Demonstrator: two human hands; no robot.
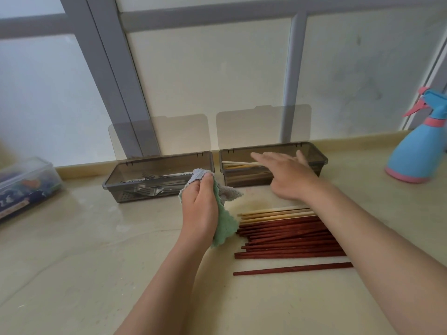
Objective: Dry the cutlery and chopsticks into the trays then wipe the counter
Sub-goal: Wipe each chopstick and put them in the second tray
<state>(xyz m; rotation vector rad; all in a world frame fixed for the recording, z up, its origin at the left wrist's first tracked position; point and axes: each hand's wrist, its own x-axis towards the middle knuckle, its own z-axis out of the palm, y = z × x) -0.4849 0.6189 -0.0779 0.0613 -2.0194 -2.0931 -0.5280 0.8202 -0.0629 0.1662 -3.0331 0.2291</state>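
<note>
My left hand (199, 204) grips a green and grey cloth (223, 224) above the counter, just in front of the left tray (116, 176), which holds forks and other cutlery (154, 187). My right hand (289, 176) hovers with straight fingers over the front of the right tray (316, 155), blurred and holding nothing. That tray has pale chopsticks (238, 164) lying inside. On the counter below my right hand lie several dark red chopsticks (287, 238) with a few pale ones (275, 212) at their far side.
Both trays have smoky lids standing open against the window. A blue and pink spray bottle (420, 141) stands at the right. A clear lidded box (26, 182) sits at the left edge. The beige counter (84, 250) shows wet streaks.
</note>
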